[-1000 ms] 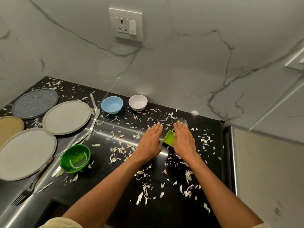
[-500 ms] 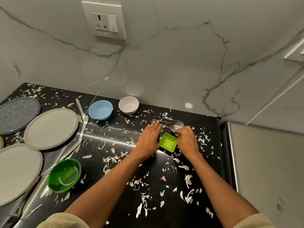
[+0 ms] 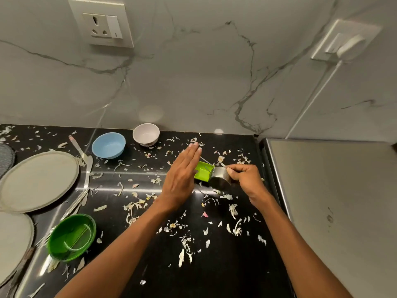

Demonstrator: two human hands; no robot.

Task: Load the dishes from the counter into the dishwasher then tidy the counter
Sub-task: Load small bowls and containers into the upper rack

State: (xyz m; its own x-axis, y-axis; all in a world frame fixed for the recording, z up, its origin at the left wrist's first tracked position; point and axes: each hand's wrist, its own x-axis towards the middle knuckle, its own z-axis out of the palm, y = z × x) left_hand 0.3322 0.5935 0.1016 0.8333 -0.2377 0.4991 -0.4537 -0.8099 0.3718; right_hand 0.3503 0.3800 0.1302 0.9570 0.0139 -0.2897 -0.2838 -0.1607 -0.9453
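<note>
The right hand pinches a small round steel cup, tilted; the left hand, fingers straight, touches the lime-green square plastic dish between them.

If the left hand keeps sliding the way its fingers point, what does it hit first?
Probably only vegetable scraps near the fingertips of the left hand, then the marble backsplash wall. The small white bowl sits off to the left of that line, though depth is unclear.
</note>
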